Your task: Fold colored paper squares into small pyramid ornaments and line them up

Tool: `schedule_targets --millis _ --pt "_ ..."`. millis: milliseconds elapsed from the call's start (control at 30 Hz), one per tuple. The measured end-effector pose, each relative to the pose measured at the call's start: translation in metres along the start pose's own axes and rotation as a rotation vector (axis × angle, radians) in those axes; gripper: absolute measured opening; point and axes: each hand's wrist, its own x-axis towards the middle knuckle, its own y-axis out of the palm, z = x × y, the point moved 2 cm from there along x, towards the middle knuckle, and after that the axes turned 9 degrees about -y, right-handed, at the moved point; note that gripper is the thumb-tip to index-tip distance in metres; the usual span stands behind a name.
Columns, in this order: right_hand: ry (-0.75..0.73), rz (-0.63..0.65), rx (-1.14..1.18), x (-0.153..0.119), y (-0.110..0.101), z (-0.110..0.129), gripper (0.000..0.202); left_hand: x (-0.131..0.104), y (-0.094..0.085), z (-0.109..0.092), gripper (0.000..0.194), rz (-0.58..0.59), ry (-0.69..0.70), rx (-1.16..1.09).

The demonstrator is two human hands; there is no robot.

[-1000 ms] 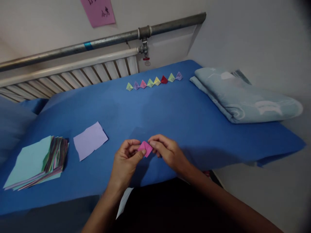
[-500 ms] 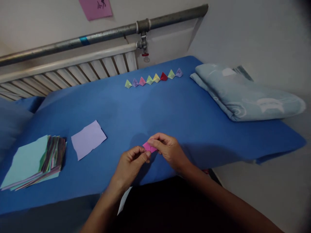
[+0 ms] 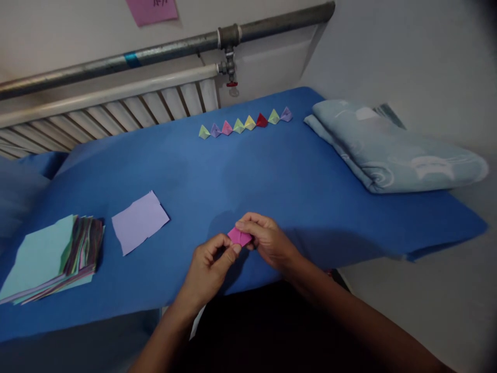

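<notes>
A small folded pink paper point(image 3: 239, 237) is held between both hands above the blue sheet point(image 3: 186, 181). My left hand point(image 3: 212, 264) pinches its lower left edge with thumb and finger. My right hand point(image 3: 267, 238) grips the upper right side, thumb on top. Left of the hands lies a flat purple paper point(image 3: 140, 223), and farther left a stack of coloured papers point(image 3: 42, 254), light green on top. Several small folded paper pieces point(image 3: 250, 123) in green, purple, pink, yellow and red form a row at the back.
A folded light-blue blanket point(image 3: 396, 150) rests at the right. Behind the blue surface are a white radiator point(image 3: 116, 111) and a metal pipe point(image 3: 174, 47) with a red-handled valve point(image 3: 232, 84). A pink note point(image 3: 153, 10) is on the wall.
More of the pink paper shows between the fingers, its face turned more toward the camera. Both hands stay nearly in place. The view has shifted slightly.
</notes>
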Motion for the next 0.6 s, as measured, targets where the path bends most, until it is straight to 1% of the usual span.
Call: schedule_targets --millis 100,233,333,433,533,600 --pt "0.017 0.024 0.008 0.001 -0.003 -0.002 0.023 0.002 -0.001 0.002 0.026 -0.013 -0.028 -0.043" --pt "0.036 0.039 -0.093 -0.003 -0.005 0.003 0.026 0.004 -0.002 0.005 0.027 -0.025 -0.062 -0.056" --pt "-0.003 0.029 -0.17 -0.006 -0.003 0.008 0.018 0.004 0.001 0.005 0.027 -0.011 -0.057 -0.046" --pt "-0.047 0.014 -0.181 -0.007 -0.001 0.009 0.015 0.003 0.004 0.004 0.029 -0.012 -0.04 -0.039" --pt "-0.065 0.032 -0.214 -0.006 -0.003 0.007 0.017 0.002 0.001 0.004 0.031 0.016 -0.029 0.026" --pt "-0.058 0.083 -0.286 -0.004 -0.005 0.006 0.017 0.002 -0.006 0.004 0.028 0.023 -0.002 0.115"
